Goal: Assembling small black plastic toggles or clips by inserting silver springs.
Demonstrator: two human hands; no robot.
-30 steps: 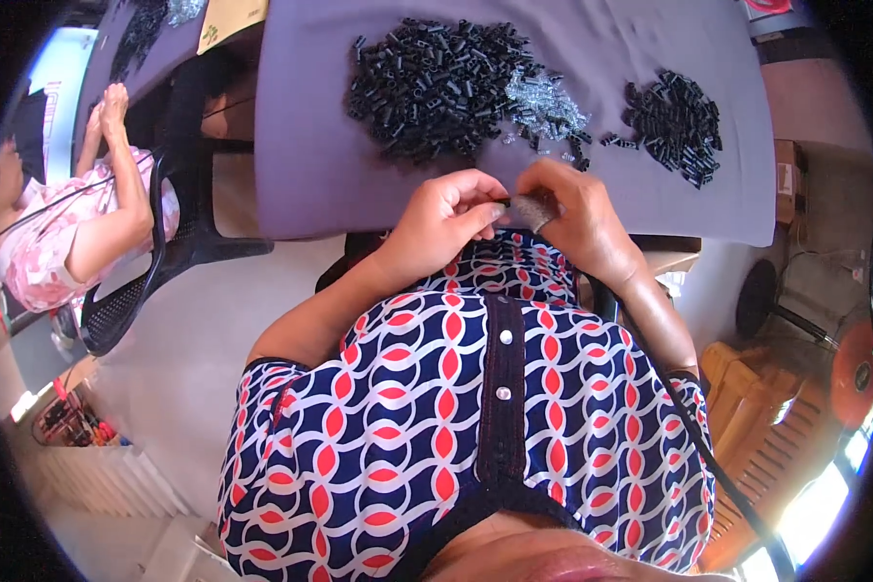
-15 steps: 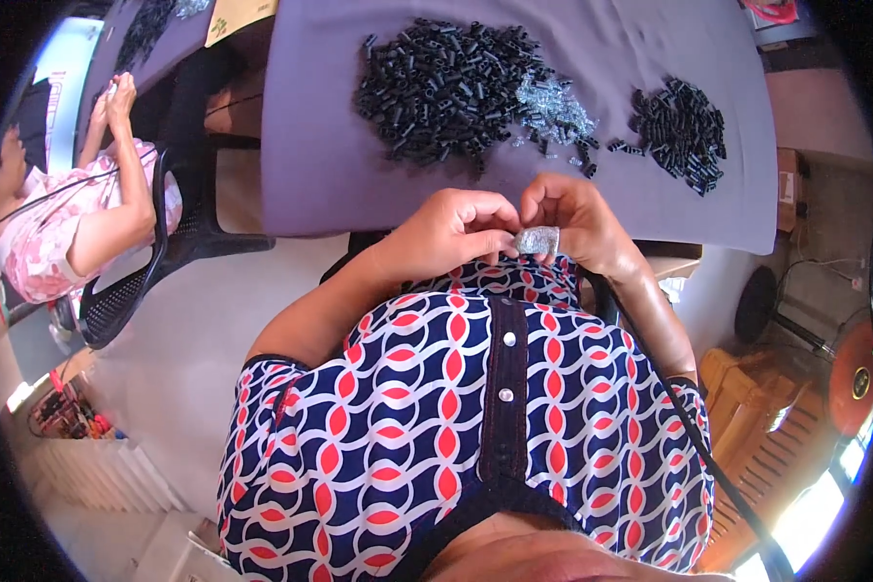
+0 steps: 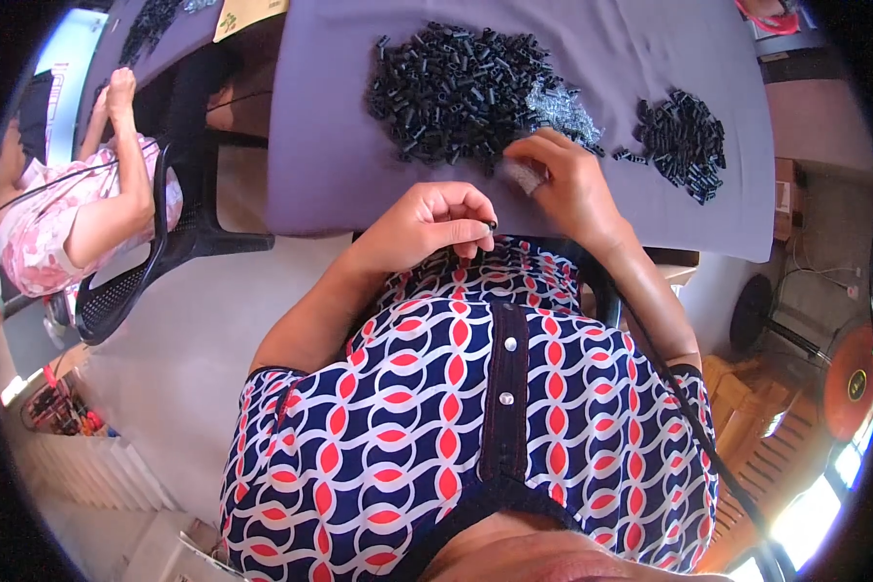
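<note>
My left hand [image 3: 441,221] is at the table's near edge, its thumb and forefinger pinched on a small black tube piece [image 3: 493,225] that mostly hides in the fingers. My right hand [image 3: 572,184] is over the table, fingers bent and thumb apart, nearest to the small heap of clear plastic pieces [image 3: 565,109]. A silvery grey wrap [image 3: 526,177] shows at its thumb, slightly blurred. To the left of the clear pieces spreads a large pile of black tube pieces [image 3: 456,92]. A smaller pile of black pieces [image 3: 684,145] lies farther right.
A grey-purple cloth covers the table [image 3: 325,145]. At the left another person [image 3: 87,213] sits on a black chair [image 3: 179,242] with hands raised. A round orange fan-like object [image 3: 854,378] and a wooden slatted piece [image 3: 761,427] stand at the right.
My hands were together at the table edge and are now apart. The right has moved forward toward the clear pieces; the left has shifted slightly left, and a dark piece shows in its fingertips.
</note>
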